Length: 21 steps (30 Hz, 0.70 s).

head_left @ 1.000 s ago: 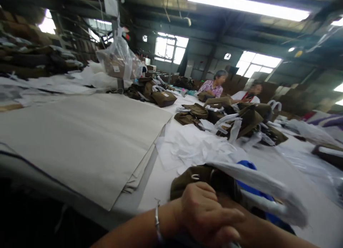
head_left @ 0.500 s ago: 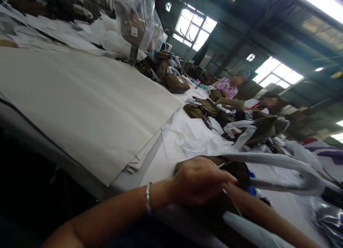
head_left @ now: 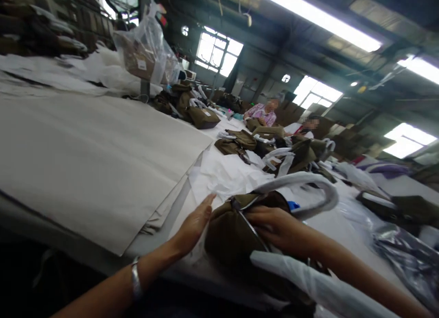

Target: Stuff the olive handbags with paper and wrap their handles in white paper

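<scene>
An olive-brown handbag lies on the table in front of me, its zipped top gaping. White wrapping covers its two handles; the far handle arches up, and the near handle slants towards me. My left hand, with a silver bracelet on the wrist, rests against the bag's left end, fingers stretched out. From the right, my right hand reaches into the opening beside the zip. Its fingers look extended, though their tips are partly hidden in the bag.
Large pale sheets cover the table's left side. White paper lies beyond the bag, with several olive bags behind it. Clear plastic lies at right. Two people are across the table. A plastic-wrapped bag stands on a post.
My left hand has moved left off the top of the bag to its end, and its fingers have straightened. My right hand now shows at the opening. The view has shifted to the right.
</scene>
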Motion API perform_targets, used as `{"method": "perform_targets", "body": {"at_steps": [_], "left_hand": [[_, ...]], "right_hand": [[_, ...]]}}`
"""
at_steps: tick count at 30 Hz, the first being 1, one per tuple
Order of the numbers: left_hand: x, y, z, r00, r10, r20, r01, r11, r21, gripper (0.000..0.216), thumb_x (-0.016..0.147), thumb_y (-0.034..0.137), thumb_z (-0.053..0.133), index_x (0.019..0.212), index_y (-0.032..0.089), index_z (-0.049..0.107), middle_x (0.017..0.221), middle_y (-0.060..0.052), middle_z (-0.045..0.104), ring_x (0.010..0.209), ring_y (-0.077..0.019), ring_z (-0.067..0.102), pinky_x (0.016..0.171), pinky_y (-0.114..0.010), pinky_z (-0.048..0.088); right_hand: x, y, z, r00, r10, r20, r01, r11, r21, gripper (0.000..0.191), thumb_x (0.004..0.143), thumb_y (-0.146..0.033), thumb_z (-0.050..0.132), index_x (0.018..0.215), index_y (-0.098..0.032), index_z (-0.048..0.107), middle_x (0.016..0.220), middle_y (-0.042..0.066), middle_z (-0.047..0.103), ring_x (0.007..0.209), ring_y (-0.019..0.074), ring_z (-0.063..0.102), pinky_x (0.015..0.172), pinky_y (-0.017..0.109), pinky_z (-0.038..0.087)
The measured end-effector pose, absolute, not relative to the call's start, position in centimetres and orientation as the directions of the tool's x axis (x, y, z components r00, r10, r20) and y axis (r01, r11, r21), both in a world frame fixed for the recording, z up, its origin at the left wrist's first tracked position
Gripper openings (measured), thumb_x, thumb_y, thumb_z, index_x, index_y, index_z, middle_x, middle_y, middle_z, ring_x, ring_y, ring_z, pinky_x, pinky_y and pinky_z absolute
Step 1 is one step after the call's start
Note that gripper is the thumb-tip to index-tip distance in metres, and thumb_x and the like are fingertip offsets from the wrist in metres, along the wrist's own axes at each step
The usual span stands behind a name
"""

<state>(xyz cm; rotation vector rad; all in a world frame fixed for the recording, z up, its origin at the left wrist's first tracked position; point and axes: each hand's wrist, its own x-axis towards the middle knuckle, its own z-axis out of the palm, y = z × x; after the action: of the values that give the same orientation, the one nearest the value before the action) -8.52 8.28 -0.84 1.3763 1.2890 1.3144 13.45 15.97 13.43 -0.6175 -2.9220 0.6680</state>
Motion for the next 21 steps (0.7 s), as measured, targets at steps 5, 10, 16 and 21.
{"method": "perform_targets", "body": {"at_steps": [5, 10, 16, 21], "left_hand": [[-10.6, 8.7, 2.2, -0.145, 0.975, 0.17, 0.154, -0.147, 0.977, 0.067, 0.1, 0.063, 0.033, 0.153, 0.022, 0.041, 0.161, -0.008, 0.038, 0.147, -0.0313, 0.038, 0.123, -0.057, 0.024], [-8.5, 9.5, 7.8, -0.191, 0.856, 0.48, 0.295, -0.416, 0.86, 0.03, 0.094, 0.046, 0.063, 0.114, 0.024, 0.07, 0.112, -0.004, 0.075, 0.101, -0.0227, 0.073, 0.097, -0.036, 0.056], [0.8, 13.0, 15.2, 0.613, 0.763, 0.207, 0.394, -0.522, 0.757, 0.02, 0.095, 0.036, 0.061, 0.096, 0.022, 0.076, 0.082, 0.0, 0.077, 0.075, -0.0165, 0.073, 0.067, -0.021, 0.055], [8.0, 14.6, 14.9, 0.772, 0.631, 0.076, 0.52, -0.696, 0.496, 0.019, 0.085, 0.029, 0.076, 0.102, 0.02, 0.074, 0.088, -0.002, 0.076, 0.078, -0.0191, 0.071, 0.07, -0.025, 0.051]], "right_hand": [[23.5, 13.4, 14.3, -0.428, 0.795, 0.43, 0.634, 0.603, -0.485, 0.027, 0.098, -0.04, 0.057, 0.107, -0.024, 0.077, 0.104, 0.007, 0.077, 0.097, 0.024, 0.073, 0.088, 0.035, 0.06], [29.7, 10.1, 9.2, -0.087, 0.874, 0.479, 0.747, 0.375, -0.549, 0.034, 0.097, -0.046, 0.056, 0.118, -0.025, 0.072, 0.121, 0.008, 0.072, 0.115, 0.0284, 0.067, 0.105, 0.045, 0.052], [28.9, 10.0, 7.8, -0.084, 0.964, 0.251, 0.582, 0.252, -0.773, 0.049, 0.097, -0.05, 0.053, 0.137, -0.022, 0.058, 0.119, 0.01, 0.07, 0.101, 0.0237, 0.069, 0.087, 0.036, 0.057], [28.2, 11.5, 7.0, -0.03, 0.979, 0.204, 0.308, 0.203, -0.93, 0.041, 0.091, -0.049, 0.062, 0.117, -0.017, 0.062, 0.08, 0.001, 0.063, 0.059, 0.0126, 0.059, 0.051, 0.023, 0.046]]}}
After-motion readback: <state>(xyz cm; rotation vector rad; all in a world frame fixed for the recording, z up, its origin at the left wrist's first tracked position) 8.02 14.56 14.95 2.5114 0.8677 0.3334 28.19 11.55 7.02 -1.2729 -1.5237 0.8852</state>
